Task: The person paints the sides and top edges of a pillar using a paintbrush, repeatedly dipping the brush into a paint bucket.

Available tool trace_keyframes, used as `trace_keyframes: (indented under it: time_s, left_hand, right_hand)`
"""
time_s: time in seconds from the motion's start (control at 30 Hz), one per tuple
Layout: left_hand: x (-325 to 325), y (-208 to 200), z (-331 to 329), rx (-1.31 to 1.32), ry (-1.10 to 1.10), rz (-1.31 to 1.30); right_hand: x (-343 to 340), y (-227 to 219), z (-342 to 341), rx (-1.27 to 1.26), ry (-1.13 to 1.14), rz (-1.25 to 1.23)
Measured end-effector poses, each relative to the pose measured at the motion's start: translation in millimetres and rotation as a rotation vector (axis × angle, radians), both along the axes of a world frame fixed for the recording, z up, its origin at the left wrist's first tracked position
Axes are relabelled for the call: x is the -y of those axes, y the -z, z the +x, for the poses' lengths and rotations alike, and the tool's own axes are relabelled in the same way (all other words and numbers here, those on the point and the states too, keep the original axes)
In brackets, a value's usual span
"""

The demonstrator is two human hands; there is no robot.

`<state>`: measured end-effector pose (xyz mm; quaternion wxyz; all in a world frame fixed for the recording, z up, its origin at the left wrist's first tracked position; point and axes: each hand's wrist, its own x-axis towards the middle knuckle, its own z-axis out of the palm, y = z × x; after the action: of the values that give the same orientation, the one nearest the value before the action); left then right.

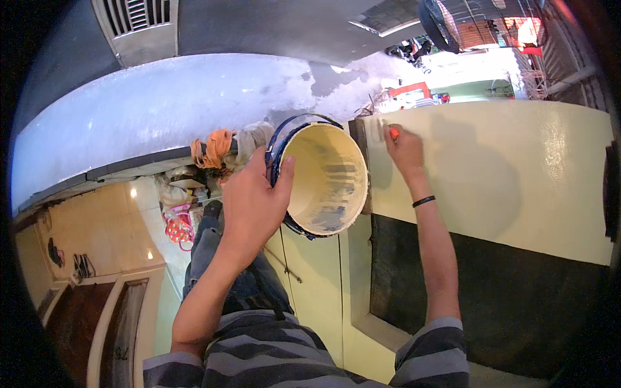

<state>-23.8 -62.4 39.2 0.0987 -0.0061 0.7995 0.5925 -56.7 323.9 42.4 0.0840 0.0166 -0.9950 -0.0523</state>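
- Yellow-coated bucket [352, 174]: just right of the left hand [254, 210], which grips its rim, thumb inside; best held steady and near the work to catch drips.
- Orange-handled tool [394, 134], probably a brush: pinched in the right hand [407, 152]; light, even strokes should suit that edge.
- Pale yellow wall [550, 174]: beneath and right of the right hand.
- Orange cloth [215, 150]: beyond the left hand, leftward.

One left hand [257, 195], one right hand [407, 151], one bucket [354, 168], one wristband [424, 201], one orange handle [394, 133].
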Motion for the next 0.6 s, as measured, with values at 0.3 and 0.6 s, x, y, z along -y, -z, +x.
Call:
trace_keyframes:
  time_s: [0.3,0.6]
  left_hand:
    - [2.0,1.3,1.3,-0.069,-0.068,-0.013]
    - [-0.4,3.9,5.8,-0.107,-0.096,0.007]
  right_hand:
    - [87.0,-138.9,-8.5,-0.288,-0.118,0.570]
    - [68.2,41.7,-27.8,0.119,-0.107,0.263]
